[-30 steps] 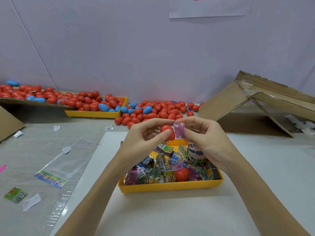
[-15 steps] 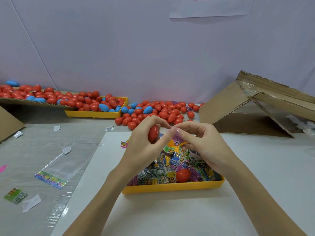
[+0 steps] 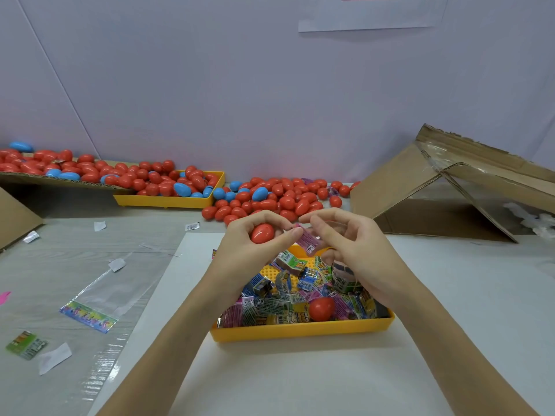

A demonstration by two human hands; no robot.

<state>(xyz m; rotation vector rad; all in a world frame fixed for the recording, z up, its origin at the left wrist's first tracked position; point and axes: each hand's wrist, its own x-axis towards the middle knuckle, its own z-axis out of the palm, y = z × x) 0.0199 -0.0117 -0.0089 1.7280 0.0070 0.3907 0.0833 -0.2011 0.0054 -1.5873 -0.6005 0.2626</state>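
Near centre, our yellow tray [image 3: 300,332] holds printed packets [image 3: 270,307] and one loose egg [image 3: 321,308]. Our left hand [image 3: 240,253] grips a red egg [image 3: 262,233]; our right hand [image 3: 360,253] pinches a pink packet [image 3: 307,242].

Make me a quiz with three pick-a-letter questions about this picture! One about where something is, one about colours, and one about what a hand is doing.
1. Where is the pink packet?
A. between the left hand and the right hand, above the near yellow tray
B. on the floor
C. in a pocket

2. What colours are the piled eggs at the back?
A. green and white
B. red and blue
C. all yellow

3. What is the left hand doing?
A. lying flat and empty
B. pointing upward
C. gripping a red egg

Answers:
1 A, the packet sits between the fingertips of both hands, over the tray.
2 B, most of the eggs are red and some are blue.
3 C, its fingers curl round the egg.
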